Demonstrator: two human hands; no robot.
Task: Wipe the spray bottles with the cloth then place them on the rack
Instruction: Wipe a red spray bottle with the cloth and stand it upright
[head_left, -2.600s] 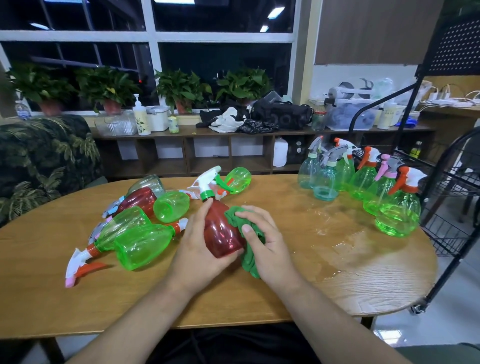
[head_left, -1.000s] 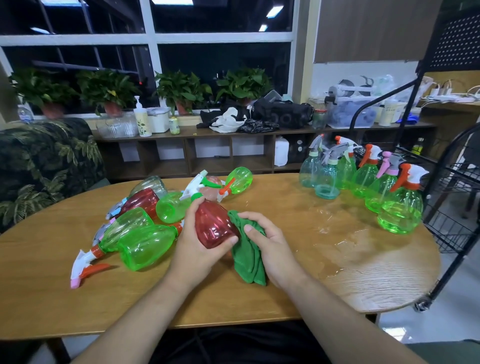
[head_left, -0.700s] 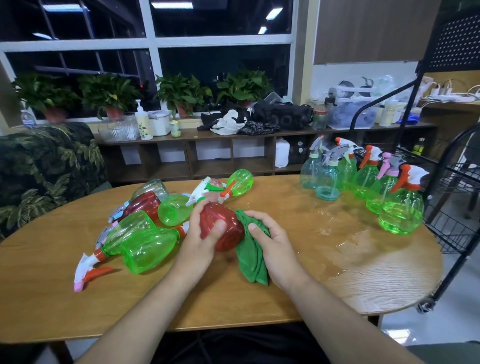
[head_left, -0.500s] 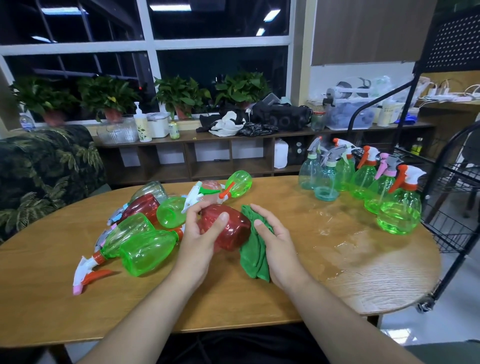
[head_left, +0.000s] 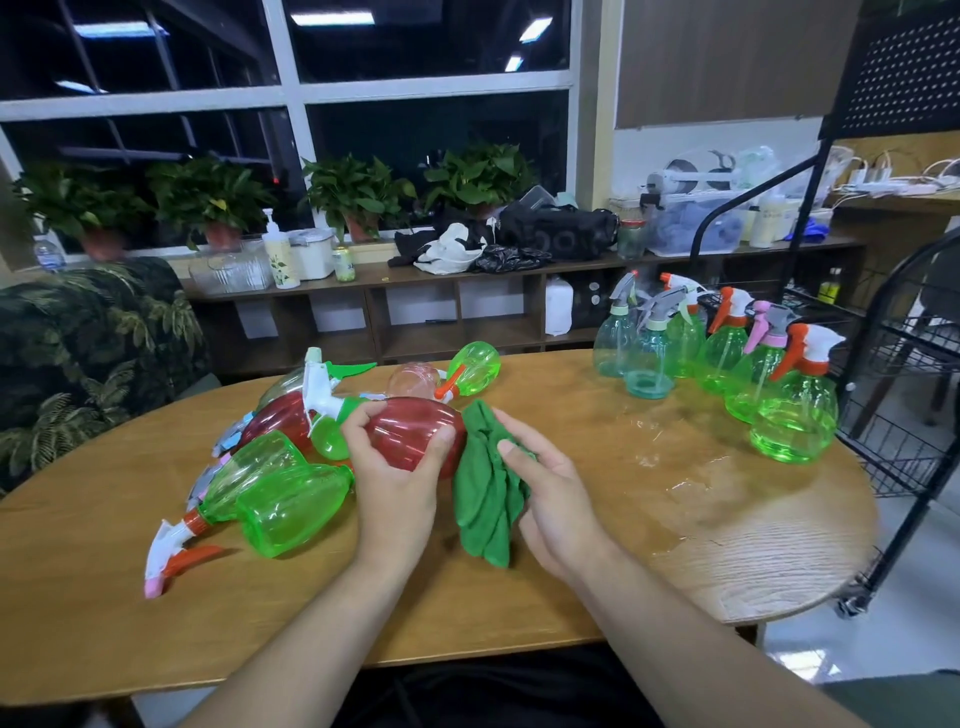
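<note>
My left hand (head_left: 392, 475) grips a red spray bottle (head_left: 415, 434) that lies on its side above the round wooden table (head_left: 727, 545), its white and green spray head pointing left. My right hand (head_left: 545, 488) holds a green cloth (head_left: 485, 496) against the bottle's base. Several spray bottles (head_left: 283, 501), green and red, lie in a heap at the left. Several more spray bottles (head_left: 792, 410) stand upright at the table's right. The black wire rack (head_left: 909, 415) stands just past the table's right edge.
Wet patches (head_left: 691, 467) glisten on the table right of my hands. A low wooden shelf (head_left: 457, 312) with bags and potted plants runs under the window behind. A leaf-patterned armchair (head_left: 88, 353) stands at the left.
My left hand has turned the red bottle from upright to lying on its side, base toward the cloth. The right hand with the cloth has shifted from the bottle's side to its base.
</note>
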